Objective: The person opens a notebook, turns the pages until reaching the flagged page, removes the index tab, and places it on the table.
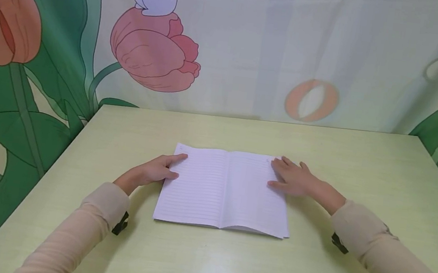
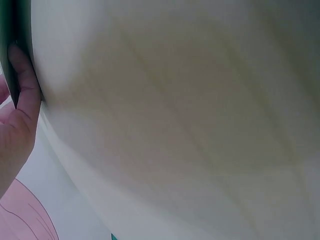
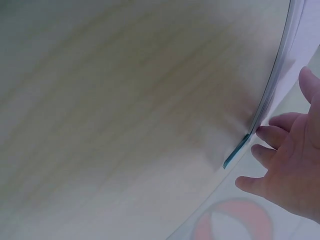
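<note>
- The open notebook (image 1: pixel 198 198) lies flat on the surface (image 1: pixel 202 263), between both hands, its spread longest from left to right and its spine (image 1: pixel 224 192) running away from the person.
- The left hand (image 1: pixel 154 170) grips the left page's outer edge, thumb on top, at least one finger beneath.
- The right hand (image 1: pixel 296 180) lies spread, fingers extended over the right page's upper outer edge; neither hand is clearly nearer the spine.
- The right page's near edge bows up slightly.
- Page-corner print is too small to read.
- The head view hides the left hand's underside; its wrist view cuts that hand off.
</note>
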Demonstrator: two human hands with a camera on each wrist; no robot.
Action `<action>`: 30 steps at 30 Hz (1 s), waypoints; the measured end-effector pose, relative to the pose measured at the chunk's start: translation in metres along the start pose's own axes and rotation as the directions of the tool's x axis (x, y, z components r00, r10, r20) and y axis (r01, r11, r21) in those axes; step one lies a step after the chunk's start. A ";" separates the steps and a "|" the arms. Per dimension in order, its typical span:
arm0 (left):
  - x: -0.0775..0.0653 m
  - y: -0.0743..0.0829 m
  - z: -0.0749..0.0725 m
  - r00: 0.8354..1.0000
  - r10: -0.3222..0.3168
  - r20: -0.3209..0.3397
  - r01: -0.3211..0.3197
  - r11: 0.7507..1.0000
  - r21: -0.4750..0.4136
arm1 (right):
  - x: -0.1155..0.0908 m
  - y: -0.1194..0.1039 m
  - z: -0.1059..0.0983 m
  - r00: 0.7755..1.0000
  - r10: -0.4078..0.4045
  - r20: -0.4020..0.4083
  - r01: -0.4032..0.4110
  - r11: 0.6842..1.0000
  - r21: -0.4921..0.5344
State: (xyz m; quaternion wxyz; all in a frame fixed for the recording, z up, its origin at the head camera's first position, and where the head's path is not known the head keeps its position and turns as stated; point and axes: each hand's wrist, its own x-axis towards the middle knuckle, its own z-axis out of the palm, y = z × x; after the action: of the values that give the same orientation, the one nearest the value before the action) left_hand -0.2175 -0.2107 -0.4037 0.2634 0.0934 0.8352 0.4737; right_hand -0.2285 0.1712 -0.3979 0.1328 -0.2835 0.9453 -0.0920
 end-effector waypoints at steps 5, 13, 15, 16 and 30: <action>0.001 -0.002 0.001 1.000 0.008 0.006 -0.008 1.000 0.001 | -0.006 -0.002 0.004 0.999 -0.021 0.038 0.024 0.998 -0.057; 0.001 -0.002 0.003 1.000 -0.025 0.005 0.025 1.000 0.004 | -0.015 -0.007 0.008 0.998 -0.027 0.062 0.030 0.998 -0.060; 0.001 -0.001 0.003 1.000 -0.031 0.004 0.031 0.999 0.019 | -0.016 -0.010 0.008 0.997 -0.028 0.076 0.033 0.997 -0.063; 0.001 -0.001 0.003 1.000 -0.029 0.006 0.028 0.999 0.028 | -0.017 -0.011 0.008 0.996 -0.029 0.085 0.034 0.997 -0.063; 0.004 0.000 0.000 0.999 -0.053 -0.009 0.053 0.998 0.031 | -0.029 -0.038 0.009 0.986 -0.108 0.124 0.114 0.993 -0.043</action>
State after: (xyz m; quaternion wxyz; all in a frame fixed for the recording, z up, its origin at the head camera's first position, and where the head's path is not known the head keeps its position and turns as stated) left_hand -0.2212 -0.2092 -0.4053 0.2711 0.0735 0.8457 0.4537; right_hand -0.1831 0.1548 -0.3914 0.1778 -0.3440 0.9201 -0.0582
